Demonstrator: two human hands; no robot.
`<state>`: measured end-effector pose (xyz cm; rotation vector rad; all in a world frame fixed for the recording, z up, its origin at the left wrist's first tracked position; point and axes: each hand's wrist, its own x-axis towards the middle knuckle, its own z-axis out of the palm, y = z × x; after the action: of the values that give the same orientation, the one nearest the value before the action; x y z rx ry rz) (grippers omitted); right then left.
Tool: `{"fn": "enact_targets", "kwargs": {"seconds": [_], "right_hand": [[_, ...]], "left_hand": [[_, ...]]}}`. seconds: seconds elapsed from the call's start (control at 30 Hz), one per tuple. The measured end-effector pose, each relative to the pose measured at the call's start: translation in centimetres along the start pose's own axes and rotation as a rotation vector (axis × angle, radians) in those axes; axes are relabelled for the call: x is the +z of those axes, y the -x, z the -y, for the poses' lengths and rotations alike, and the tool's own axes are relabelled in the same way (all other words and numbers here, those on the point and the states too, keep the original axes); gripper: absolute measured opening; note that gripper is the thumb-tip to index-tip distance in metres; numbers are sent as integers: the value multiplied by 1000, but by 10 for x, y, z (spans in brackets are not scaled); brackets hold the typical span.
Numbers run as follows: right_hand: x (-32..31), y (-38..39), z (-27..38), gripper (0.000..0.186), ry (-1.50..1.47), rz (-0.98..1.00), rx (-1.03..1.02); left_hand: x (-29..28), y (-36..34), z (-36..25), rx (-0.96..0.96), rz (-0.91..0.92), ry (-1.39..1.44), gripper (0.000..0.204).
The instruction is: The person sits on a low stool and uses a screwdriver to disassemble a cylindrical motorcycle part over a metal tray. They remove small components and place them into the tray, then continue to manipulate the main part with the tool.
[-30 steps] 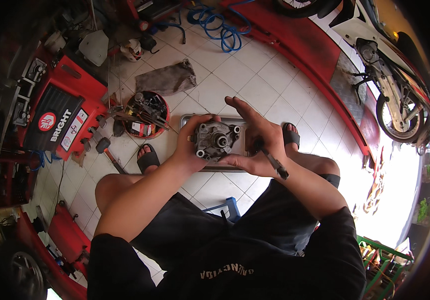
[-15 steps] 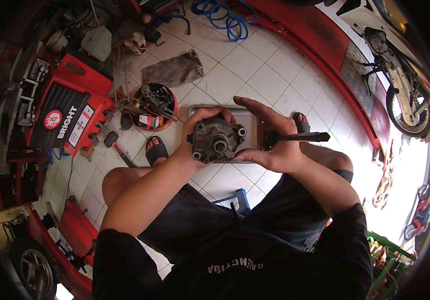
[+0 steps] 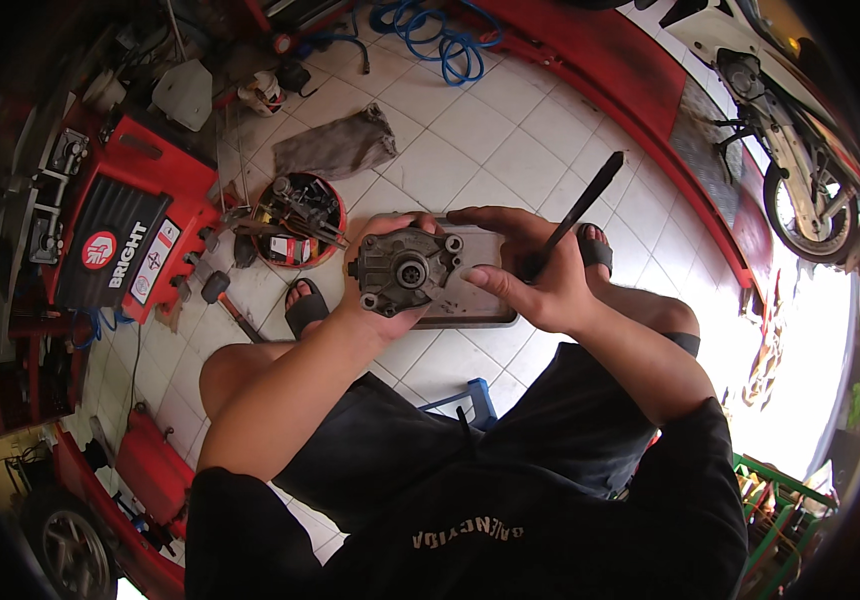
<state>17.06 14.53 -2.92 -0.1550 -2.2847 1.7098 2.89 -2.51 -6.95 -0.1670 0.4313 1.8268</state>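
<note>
My left hand (image 3: 378, 318) is closed round a grey cast-metal housing (image 3: 400, 275), gripping it from the left and below. The housing faces up, showing a round splined centre and corner bosses with holes. My right hand (image 3: 540, 280), just right of it, grips a long black tool (image 3: 582, 206) like a screwdriver, which points up to the right; its thumb lies near or on the housing's right edge, and I cannot tell whether they touch. Beneath both hands is a shallow metal tray (image 3: 485, 313), partly hidden by them.
A red bucket of tools (image 3: 300, 252) and a mallet (image 3: 225, 297) lie left of my feet, near a red machine (image 3: 160, 170). A cloth (image 3: 335, 140) and blue hose (image 3: 430, 30) lie ahead. A motorbike (image 3: 795, 190) stands on a red lift (image 3: 650, 110) at right.
The tool in my right hand has swung from pointing down, through sideways, to pointing up to the right. The housing has moved slightly left.
</note>
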Motion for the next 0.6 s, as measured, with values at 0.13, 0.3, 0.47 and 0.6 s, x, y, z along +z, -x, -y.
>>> {"fn": "enact_targets", "kwargs": {"seconds": [0.13, 0.3, 0.47, 0.6], "right_hand": [[1, -1, 2, 43, -75, 20, 4], [-6, 0, 9, 42, -97, 147, 40], [-9, 3, 13, 37, -265, 202, 99], [-4, 7, 17, 30, -336, 254, 83]], "left_hand": [[9, 4, -3, 9, -9, -45, 26], [13, 8, -9, 45, 133, -279, 26], [11, 12, -16, 30, 130, -402, 31], [14, 9, -12, 133, 106, -574, 33]]}}
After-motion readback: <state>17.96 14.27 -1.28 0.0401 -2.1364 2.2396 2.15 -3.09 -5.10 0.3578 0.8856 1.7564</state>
